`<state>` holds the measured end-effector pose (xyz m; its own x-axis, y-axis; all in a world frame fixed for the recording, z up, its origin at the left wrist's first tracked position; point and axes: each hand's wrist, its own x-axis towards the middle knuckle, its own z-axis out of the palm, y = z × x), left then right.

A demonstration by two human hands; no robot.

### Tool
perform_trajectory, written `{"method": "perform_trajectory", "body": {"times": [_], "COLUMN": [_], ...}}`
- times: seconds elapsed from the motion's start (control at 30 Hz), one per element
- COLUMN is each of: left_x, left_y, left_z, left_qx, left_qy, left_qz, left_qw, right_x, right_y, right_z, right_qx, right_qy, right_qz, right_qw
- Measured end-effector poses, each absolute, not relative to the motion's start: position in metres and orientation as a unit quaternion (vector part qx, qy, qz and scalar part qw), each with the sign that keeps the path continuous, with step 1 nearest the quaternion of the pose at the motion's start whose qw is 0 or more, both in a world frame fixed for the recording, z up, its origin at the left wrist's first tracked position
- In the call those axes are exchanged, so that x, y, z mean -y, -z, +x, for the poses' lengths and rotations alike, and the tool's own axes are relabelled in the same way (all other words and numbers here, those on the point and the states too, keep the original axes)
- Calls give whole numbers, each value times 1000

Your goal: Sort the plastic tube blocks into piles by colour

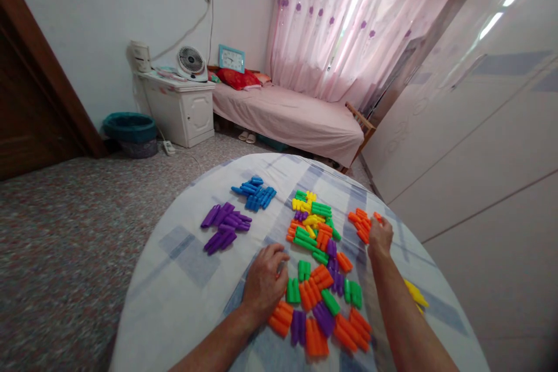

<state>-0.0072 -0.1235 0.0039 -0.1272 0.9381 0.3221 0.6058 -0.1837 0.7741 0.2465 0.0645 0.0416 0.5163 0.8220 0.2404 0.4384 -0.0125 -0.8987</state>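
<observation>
Left grip, fingers bent and thumb partly hidden, lies at the left edge of a mixed group of plastic pieces; I cannot tell whether it is closed on anything, though a bit of orange shows by the palm. Right grip reaches to an orange pile, its fingertips at one orange piece; blur and the hand itself hide whether they are clamped on it.

From the left, beyond the desk, come a dark wooden door, a blue-green bin and a white cabinet with a small fan on top. On the desk's checked cloth, a purple pile lies farthest left, with a blue pile just beyond it to the right. The mixed group runs along the middle, its green, yellow, orange and purple pieces narrowing in the middle and fanning wide at the near end. Behind stands a bed with a pink cover, below pink curtains. Right of the group is the orange pile, then yellow pieces, partly behind the right forearm. Pale cabinet doors fill the far right.
</observation>
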Motion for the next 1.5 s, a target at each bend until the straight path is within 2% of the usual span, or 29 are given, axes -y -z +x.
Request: {"method": "perform_trajectory", "body": {"times": [0.13,0.23,0.47,0.8,0.97,1.27,1.33,1.5], "left_x": [123,122,121,121,121,120,120,121], "left_y": [-3,-2,1,-2,-3,0,0,-2], "left_z": [-7,-8,-12,-14,-15,-18,-18,-16], "left_qx": [-612,-609,-596,-580,-577,-573,-575,-577], "left_qy": [-437,-439,-451,-447,-446,-450,-449,-445], "left_qz": [632,634,638,656,658,657,656,656], "left_qw": [188,186,184,184,188,193,194,195], "right_x": [-5,54,137,156,153,159,165,184], "right_y": [-49,-53,-46,-9,-11,-17,-25,-40], "right_z": [232,218,203,201,193,210,209,188], "right_qx": [528,624,739,810,798,745,775,871], "right_qy": [-220,-252,-173,-68,-57,-4,-25,-83], "right_qz": [-648,-591,-513,-498,-509,-533,-504,-411], "right_qw": [502,444,402,302,318,402,379,255]}}
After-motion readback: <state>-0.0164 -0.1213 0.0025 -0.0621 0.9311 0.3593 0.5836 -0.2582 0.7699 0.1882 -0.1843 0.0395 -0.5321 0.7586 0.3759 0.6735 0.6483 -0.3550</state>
